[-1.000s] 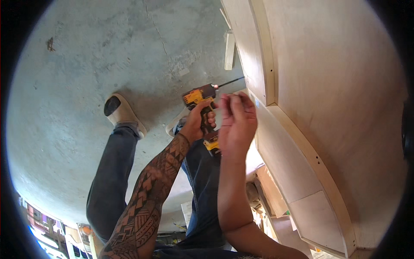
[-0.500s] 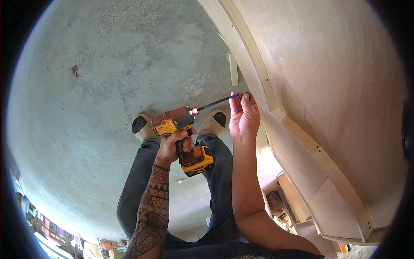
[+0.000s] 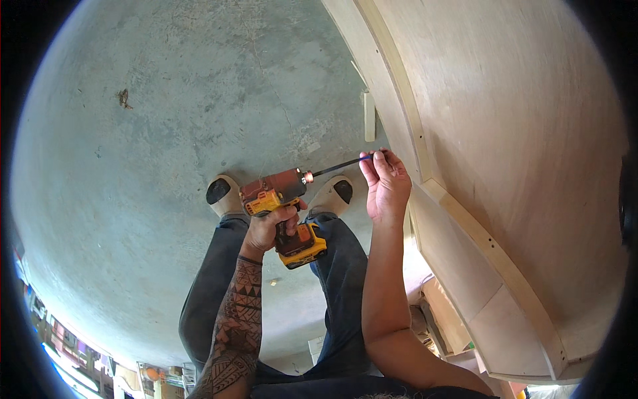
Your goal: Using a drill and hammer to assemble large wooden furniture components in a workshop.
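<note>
My left hand is wrapped round the handle of a yellow, black and brown cordless impact driver, held over my knees with its nose pointing right. A long dark driver bit with a blue band near its end reaches out from the chuck. At the bit's far end my right hand is closed, thumb and fingers pinching around the tip. Whether a screw sits there too is hidden by the fingers. Just right of that hand stands a large curved plywood panel, apart from the bit.
A pale wooden rib with several dark holes runs along the panel. On the concrete floor, a short wood strip lies beside the panel's edge. My shoes are below the driver. Shelves with clutter stand at the lower left.
The view has shifted slightly, so the panel and floor appear lower and further right. The driver and both hands have moved a little to the right in the picture, keeping the same grips.
</note>
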The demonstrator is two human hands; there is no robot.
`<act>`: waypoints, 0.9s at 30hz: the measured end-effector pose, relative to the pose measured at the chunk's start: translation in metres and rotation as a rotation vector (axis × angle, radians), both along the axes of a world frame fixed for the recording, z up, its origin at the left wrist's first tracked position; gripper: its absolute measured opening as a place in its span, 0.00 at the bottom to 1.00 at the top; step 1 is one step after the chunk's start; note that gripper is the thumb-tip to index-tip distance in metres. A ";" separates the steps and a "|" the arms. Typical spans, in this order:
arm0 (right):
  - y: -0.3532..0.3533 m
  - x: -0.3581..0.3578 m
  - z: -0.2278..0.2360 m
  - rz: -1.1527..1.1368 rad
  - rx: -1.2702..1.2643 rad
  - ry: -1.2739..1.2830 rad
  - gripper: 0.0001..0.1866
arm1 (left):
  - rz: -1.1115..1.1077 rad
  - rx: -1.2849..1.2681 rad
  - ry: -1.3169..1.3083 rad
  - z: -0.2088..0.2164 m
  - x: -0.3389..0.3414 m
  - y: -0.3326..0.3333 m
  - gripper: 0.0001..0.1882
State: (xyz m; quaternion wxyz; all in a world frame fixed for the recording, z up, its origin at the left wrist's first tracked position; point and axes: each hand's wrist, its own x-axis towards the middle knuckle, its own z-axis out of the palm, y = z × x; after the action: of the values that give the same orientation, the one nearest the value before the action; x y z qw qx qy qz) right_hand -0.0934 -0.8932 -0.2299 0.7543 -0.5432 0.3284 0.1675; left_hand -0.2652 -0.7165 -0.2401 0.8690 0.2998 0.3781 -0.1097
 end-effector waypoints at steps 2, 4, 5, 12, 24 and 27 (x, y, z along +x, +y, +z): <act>-0.002 0.003 -0.002 0.037 -0.009 0.010 0.09 | 0.007 -0.019 -0.008 -0.005 0.000 -0.003 0.13; 0.007 0.000 -0.005 0.073 -0.008 0.031 0.09 | 0.079 -0.172 0.016 -0.014 -0.008 -0.004 0.15; 0.015 -0.005 -0.008 0.073 -0.005 0.043 0.11 | 0.086 -0.168 0.021 -0.020 -0.010 -0.006 0.15; 0.010 -0.002 -0.017 0.068 -0.055 0.020 0.16 | 0.222 -0.309 0.043 -0.084 0.048 -0.008 0.22; 0.009 0.002 -0.009 0.117 -0.004 0.048 0.12 | 0.171 -0.290 0.029 -0.139 0.131 0.023 0.18; 0.010 0.003 -0.007 0.132 0.007 0.047 0.11 | 0.167 -0.273 0.028 -0.141 0.134 0.023 0.18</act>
State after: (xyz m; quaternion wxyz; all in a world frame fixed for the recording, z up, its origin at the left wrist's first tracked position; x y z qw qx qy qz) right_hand -0.0906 -0.8832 -0.2366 0.7355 -0.5571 0.3091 0.2307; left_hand -0.1308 -0.6932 -0.3811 0.9023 0.1450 0.3955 -0.0917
